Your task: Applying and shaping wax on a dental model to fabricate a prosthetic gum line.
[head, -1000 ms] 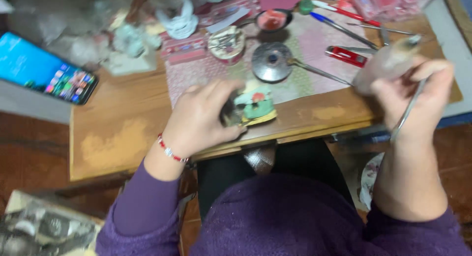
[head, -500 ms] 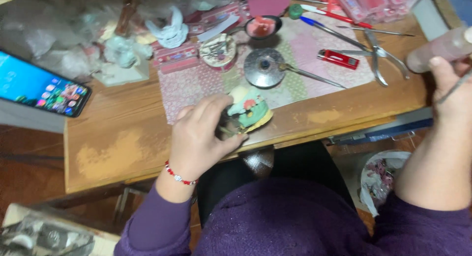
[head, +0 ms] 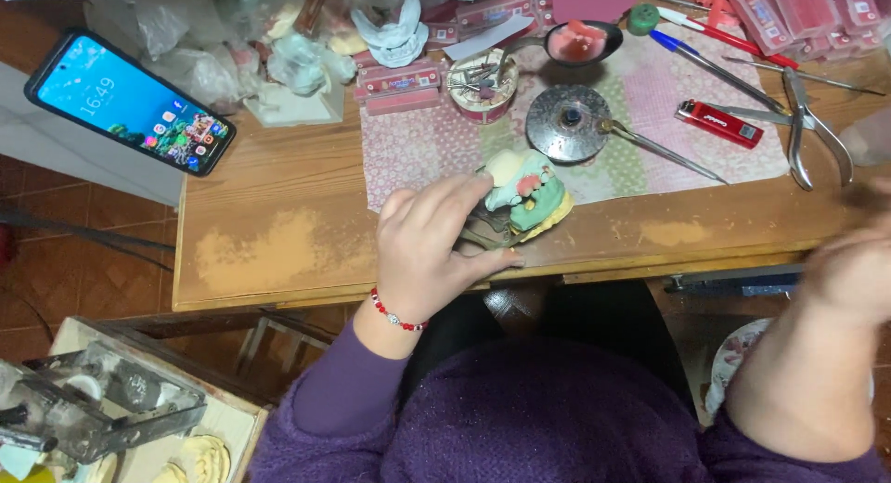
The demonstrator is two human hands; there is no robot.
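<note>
Seen from the head camera, the left hand (head: pixel 429 251) rests on the front edge of a wooden table (head: pixel 278 223), fingers curled and clamped around a small green and cream dental model (head: pixel 525 200) lying at the near edge of a patterned mat (head: pixel 640 140). The right hand (head: pixel 854 265) is a blur at the right edge, well apart from the model; its grip cannot be told. Pliers (head: pixel 806 121), a red lighter (head: pixel 717 123), a round metal dish (head: pixel 568 121) and a lit phone (head: pixel 130 103) lie around it.
</note>
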